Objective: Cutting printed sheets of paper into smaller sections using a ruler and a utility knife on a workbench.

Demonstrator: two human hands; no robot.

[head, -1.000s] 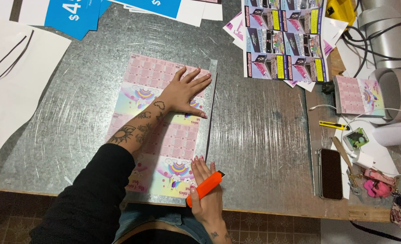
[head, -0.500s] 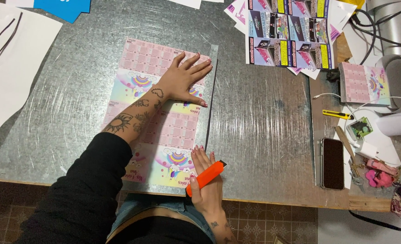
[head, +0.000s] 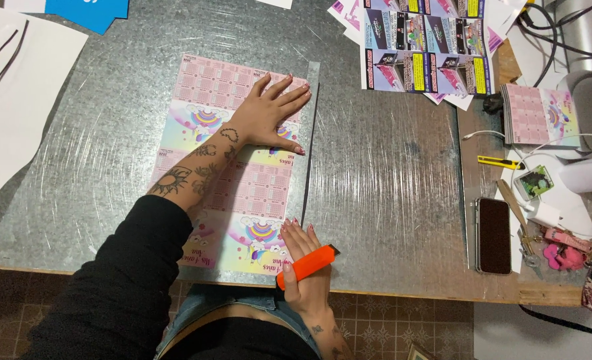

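Head view: pink rainbow-printed sheet (head: 233, 173) under flat, spread left hand (head: 269, 113); right hand (head: 304, 257) gripping orange cutter (head: 307, 265).

**Hand and Cutter Position on the Printed Sheet**

The left hand (head: 269, 113) lies flat, fingers spread, on a pink printed sheet (head: 233, 167) with rainbow panels. A metal straightedge (head: 311, 140) lies along the sheet's right edge, just beside the left thumb. The right hand (head: 304, 257) grips an orange utility knife (head: 307, 265) at the near end of the straightedge; the blade tip appears to touch the sheet, though this is hard to confirm. The sheet rests on a scratched metal work surface (head: 389, 187). To the right lie a dark phone (head: 494, 235), a yellow cutter (head: 500, 162) and a stack of colourful printed flyers (head: 426, 47).
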